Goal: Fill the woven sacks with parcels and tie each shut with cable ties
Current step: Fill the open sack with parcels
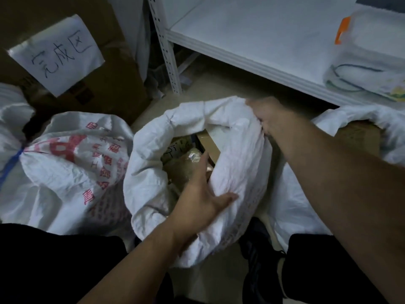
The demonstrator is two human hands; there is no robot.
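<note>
My right hand (266, 116) grips the far rim of the open sack (236, 170); my left hand (200, 194) lies flat, fingers straight, perhaps touching the parcels (186, 163) inside.

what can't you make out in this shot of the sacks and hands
Head view, one camera only:
- Open sack: the rim and left hand hide most parcels; how full it is, unknown.
- Right hand: fingertips buried in the rim folds.
- Tied sack: its neck runs towards the left edge; only a blue strip shows, fastening unclear.
- Right sack: cut by the edge and the right arm.
- Cable ties: none identifiable.
</note>
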